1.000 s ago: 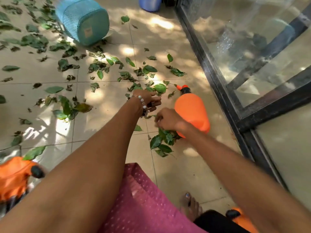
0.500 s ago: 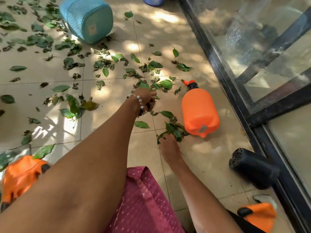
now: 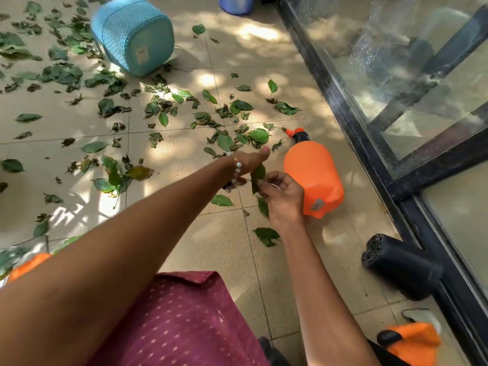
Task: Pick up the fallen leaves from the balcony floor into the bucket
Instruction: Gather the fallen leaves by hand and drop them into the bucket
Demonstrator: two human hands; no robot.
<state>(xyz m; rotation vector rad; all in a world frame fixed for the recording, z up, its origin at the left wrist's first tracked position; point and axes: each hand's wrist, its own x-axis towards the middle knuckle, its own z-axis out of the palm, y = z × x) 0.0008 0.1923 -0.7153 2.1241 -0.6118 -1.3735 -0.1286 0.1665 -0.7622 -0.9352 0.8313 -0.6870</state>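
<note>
Fingers of the right hand (image 3: 284, 196) pinch leaves (image 3: 257, 178) at centre frame; the left hand (image 3: 250, 161) reaches flat toward scattered leaves (image 3: 227, 141). The bucket (image 3: 133, 35) lies upper left, well apart, so loosely held leaves may drop.

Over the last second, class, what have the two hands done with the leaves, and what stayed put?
The right hand has lifted off the floor pile and now holds a few leaves; some stay on the tile. The left hand has stretched out toward the scattered leaves beyond. The orange sprayer bottle and blue basket lie as before.
</note>
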